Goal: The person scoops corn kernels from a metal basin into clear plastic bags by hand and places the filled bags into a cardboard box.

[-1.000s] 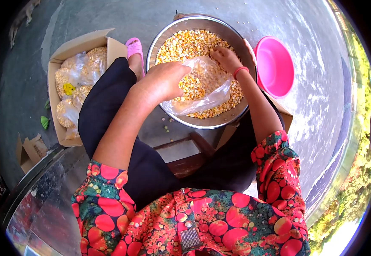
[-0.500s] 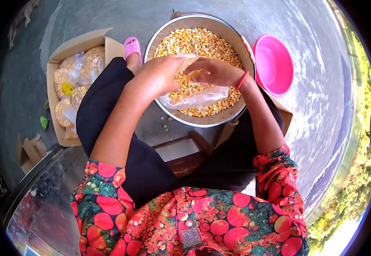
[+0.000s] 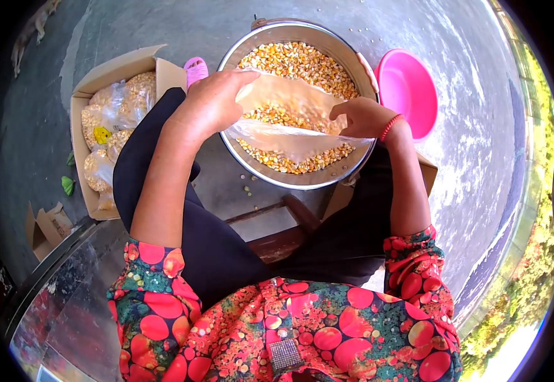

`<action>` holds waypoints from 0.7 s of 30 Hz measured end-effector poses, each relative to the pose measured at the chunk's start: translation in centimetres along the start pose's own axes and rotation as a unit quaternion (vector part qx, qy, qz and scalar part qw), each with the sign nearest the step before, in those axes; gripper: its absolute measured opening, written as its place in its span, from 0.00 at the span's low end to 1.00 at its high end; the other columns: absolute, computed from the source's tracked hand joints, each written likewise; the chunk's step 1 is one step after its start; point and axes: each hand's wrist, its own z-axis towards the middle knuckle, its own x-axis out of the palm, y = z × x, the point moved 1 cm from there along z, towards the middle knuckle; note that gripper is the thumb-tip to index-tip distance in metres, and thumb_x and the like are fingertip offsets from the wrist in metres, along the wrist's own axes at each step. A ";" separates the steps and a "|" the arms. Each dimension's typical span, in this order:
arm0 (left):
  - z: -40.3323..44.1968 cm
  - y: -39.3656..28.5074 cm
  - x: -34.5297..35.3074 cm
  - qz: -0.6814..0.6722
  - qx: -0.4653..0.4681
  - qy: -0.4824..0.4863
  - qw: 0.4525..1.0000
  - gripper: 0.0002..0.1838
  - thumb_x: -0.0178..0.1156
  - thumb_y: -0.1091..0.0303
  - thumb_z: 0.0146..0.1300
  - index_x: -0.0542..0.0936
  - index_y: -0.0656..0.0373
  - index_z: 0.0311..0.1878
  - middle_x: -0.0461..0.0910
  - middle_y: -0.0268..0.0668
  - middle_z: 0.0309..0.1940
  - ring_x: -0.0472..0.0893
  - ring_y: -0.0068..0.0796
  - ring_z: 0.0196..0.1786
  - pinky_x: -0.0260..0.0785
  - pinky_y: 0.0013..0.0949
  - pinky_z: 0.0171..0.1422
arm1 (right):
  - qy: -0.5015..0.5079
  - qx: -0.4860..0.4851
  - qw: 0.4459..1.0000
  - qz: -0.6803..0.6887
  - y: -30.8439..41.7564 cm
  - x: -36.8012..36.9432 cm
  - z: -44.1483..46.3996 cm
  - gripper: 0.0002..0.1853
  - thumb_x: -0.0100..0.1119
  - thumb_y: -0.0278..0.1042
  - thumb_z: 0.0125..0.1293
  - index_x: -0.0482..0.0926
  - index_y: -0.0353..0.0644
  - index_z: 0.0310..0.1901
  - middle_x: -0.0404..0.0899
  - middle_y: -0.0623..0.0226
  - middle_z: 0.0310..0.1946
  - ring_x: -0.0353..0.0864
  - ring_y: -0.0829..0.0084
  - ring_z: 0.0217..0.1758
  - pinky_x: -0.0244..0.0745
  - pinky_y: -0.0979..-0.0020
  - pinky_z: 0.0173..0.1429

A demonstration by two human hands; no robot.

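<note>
A clear plastic bag [image 3: 283,137] is stretched wide over a metal bucket [image 3: 299,184] filled with loose yellow and white corn kernels [image 3: 312,60]. At the bucket's left side my left hand [image 3: 210,105] is closed on one edge of the bag, thumb and fingers pinched together. My right hand [image 3: 366,119], with a red bracelet at the wrist, grips the opposite edge near the bucket's right rim. Kernels show through the thin film and through the opening between its two edges. Whether any kernels lie inside the bag I cannot tell.
A pink basin [image 3: 411,95] stands against the bucket's right side. To the left, a cardboard box [image 3: 170,77] holds several bags of corn [image 3: 99,165]. A pink slipper [image 3: 195,70] is beside it. Scattered kernels lie on the floor, and an animal [image 3: 32,28] lies at the far left.
My hands have moved apart, the left one leftward and the right one rightward and slightly down. The bunched plastic bag is now spread wide between them.
</note>
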 end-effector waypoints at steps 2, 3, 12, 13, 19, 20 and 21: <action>-0.4 -0.6 -0.2 0.003 -0.016 0.023 1.000 0.31 0.53 0.80 0.42 0.71 0.61 0.57 0.74 0.53 0.49 0.74 0.44 0.54 0.62 0.34 0.61 | 0.023 0.007 1.000 -0.002 0.8 -0.2 -0.6 0.21 0.63 0.35 0.48 0.78 0.44 0.46 0.79 0.57 0.24 0.80 0.63 0.29 0.71 0.65 0.35; -0.4 -0.9 -0.3 0.006 -0.035 0.047 0.998 0.32 0.54 0.79 0.41 0.71 0.61 0.57 0.75 0.53 0.48 0.74 0.44 0.53 0.63 0.34 0.60 | 0.036 -0.014 0.999 0.013 0.6 0.5 -0.1 0.22 0.63 0.35 0.47 0.76 0.45 0.48 0.78 0.58 0.22 0.79 0.64 0.28 0.71 0.65 0.34; -0.6 -1.6 -0.1 0.060 -0.006 0.086 0.994 0.35 0.61 0.74 0.40 0.69 0.59 0.59 0.73 0.51 0.52 0.74 0.43 0.54 0.64 0.35 0.60 | 0.066 -0.048 0.937 0.339 0.8 -2.8 -1.1 0.20 0.55 0.25 0.58 0.73 0.44 0.54 0.77 0.71 0.26 0.73 0.83 0.27 0.69 0.81 0.28; -0.6 -2.0 -0.1 0.060 -0.006 0.086 0.994 0.35 0.61 0.74 0.40 0.69 0.59 0.59 0.73 0.51 0.52 0.74 0.43 0.54 0.64 0.35 0.60 | 0.021 -0.141 0.898 0.416 0.5 -2.6 -0.7 0.18 0.52 0.24 0.60 0.73 0.44 0.53 0.78 0.72 0.30 0.74 0.84 0.30 0.70 0.82 0.30; -0.4 -2.0 2.3 0.018 0.044 0.236 0.971 0.36 0.66 0.67 0.40 0.70 0.59 0.58 0.72 0.47 0.54 0.72 0.42 0.56 0.63 0.34 0.61 | -0.199 0.010 0.966 0.164 -2.9 -1.5 4.2 0.19 0.52 0.28 0.60 0.72 0.46 0.55 0.75 0.63 0.45 0.77 0.70 0.43 0.74 0.69 0.46; -0.4 -2.2 2.2 0.020 0.044 0.236 0.971 0.36 0.66 0.67 0.40 0.70 0.59 0.58 0.72 0.47 0.54 0.72 0.42 0.56 0.63 0.34 0.61 | -0.230 0.013 0.973 -0.011 -4.0 -0.3 5.3 0.22 0.55 0.31 0.59 0.70 0.47 0.56 0.74 0.59 0.49 0.77 0.63 0.47 0.72 0.64 0.52; -0.4 -2.5 2.1 0.024 0.033 0.254 0.966 0.35 0.66 0.67 0.40 0.71 0.60 0.57 0.73 0.47 0.53 0.73 0.42 0.55 0.64 0.34 0.61 | -0.223 0.016 0.975 0.013 -4.7 0.9 6.4 0.24 0.56 0.33 0.58 0.69 0.49 0.58 0.70 0.56 0.52 0.73 0.59 0.52 0.69 0.62 0.56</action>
